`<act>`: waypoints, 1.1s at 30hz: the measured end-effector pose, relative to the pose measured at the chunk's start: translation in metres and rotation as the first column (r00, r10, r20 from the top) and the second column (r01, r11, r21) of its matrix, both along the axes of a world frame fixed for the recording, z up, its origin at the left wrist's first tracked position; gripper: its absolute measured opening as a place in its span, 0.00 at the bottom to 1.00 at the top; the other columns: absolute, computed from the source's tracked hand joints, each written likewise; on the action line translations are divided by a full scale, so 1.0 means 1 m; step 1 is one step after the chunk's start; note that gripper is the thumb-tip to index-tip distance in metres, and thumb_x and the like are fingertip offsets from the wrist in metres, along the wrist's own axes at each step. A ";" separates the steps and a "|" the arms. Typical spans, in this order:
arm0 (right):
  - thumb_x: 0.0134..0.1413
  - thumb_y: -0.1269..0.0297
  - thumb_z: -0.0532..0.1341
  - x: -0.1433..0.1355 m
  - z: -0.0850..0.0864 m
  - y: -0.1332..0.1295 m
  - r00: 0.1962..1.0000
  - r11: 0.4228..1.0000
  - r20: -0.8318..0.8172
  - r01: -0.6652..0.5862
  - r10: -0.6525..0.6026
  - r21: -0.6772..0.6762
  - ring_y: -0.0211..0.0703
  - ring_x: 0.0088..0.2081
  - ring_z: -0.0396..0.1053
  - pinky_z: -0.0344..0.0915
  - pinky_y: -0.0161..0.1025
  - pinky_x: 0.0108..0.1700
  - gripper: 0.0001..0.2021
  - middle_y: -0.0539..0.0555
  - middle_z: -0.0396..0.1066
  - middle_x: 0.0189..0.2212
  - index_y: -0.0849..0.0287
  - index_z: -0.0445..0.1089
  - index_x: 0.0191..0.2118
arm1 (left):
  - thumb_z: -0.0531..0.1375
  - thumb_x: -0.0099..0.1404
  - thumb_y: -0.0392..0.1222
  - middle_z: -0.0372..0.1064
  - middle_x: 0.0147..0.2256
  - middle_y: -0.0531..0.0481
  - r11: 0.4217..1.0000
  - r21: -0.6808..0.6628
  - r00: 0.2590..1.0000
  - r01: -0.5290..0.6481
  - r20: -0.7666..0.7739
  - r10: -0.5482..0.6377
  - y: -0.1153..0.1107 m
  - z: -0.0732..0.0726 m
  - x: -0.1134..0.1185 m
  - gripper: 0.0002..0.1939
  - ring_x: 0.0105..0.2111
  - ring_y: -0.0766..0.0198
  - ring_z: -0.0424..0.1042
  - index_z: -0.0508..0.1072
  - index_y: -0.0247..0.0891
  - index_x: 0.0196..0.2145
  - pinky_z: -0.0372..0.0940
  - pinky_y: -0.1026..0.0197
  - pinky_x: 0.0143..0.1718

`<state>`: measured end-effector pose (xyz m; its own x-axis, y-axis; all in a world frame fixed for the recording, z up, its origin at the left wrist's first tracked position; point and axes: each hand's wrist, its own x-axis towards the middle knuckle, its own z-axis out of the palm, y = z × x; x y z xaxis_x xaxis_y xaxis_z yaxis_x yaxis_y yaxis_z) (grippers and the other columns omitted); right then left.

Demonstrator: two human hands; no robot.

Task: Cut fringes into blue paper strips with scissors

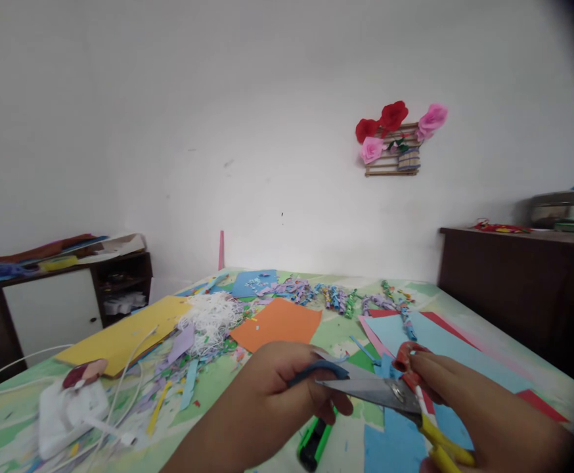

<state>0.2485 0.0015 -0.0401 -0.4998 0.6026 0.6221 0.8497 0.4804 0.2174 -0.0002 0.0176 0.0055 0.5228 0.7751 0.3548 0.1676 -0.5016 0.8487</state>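
My left hand (272, 391) reaches in from below, thumb and fingers pinched on a curled dark blue paper strip (319, 369). Scissors (393, 393) with red and yellow handles are in my right hand (488, 401), the fingers around the handles. Their blades are spread and point left, with the tips right at the strip and the fingers of my left hand. Under those fingers a green and black utility knife (315, 441) lies on the table. Blue paper (395, 440) rests beneath the scissors.
Orange sheet (277, 322), yellow sheets (134, 328) and light blue sheet (457, 348) lie on the patterned table. White shredded strands (213, 322) and rolled paper pieces (333, 297) are behind. A white power strip (70, 410) with cables sits left. A dark cabinet (518, 289) stands right.
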 end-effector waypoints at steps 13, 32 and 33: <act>0.46 0.41 0.51 -0.017 0.006 -0.004 0.994 0.994 -0.007 -0.106 0.106 0.009 0.54 0.37 0.71 0.71 0.40 0.30 0.28 0.60 0.70 0.40 0.56 0.55 0.48 | 0.52 0.53 0.31 0.65 0.17 0.55 0.945 0.284 0.987 -0.161 0.031 0.159 -0.015 -0.002 0.001 0.12 0.20 0.70 0.65 0.69 0.36 0.16 0.58 0.72 0.22; 0.35 0.57 0.60 -0.023 -0.010 -0.003 0.995 0.995 -0.050 -0.088 0.090 0.044 0.59 0.41 0.69 0.71 0.43 0.34 0.38 0.63 0.68 0.43 0.59 0.45 0.54 | 0.50 0.60 0.33 0.71 0.22 0.54 0.777 0.627 0.955 0.058 -0.261 0.140 -0.019 0.012 -0.010 0.10 0.24 0.67 0.69 0.69 0.38 0.26 0.61 0.71 0.26; 0.34 0.58 0.60 -0.024 -0.010 -0.003 0.994 0.995 -0.060 -0.090 0.092 0.039 0.59 0.41 0.69 0.71 0.43 0.33 0.37 0.62 0.68 0.43 0.59 0.46 0.53 | 0.50 0.59 0.32 0.71 0.22 0.54 0.773 0.633 0.953 0.051 -0.262 0.152 -0.020 0.011 -0.011 0.10 0.24 0.67 0.69 0.69 0.38 0.26 0.61 0.71 0.27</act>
<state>0.2245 -0.0017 -0.0502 -0.5114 0.5327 0.6743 0.8152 0.5491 0.1844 -0.0108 -0.0021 0.0169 0.6436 0.4593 0.6122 0.3873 -0.8854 0.2570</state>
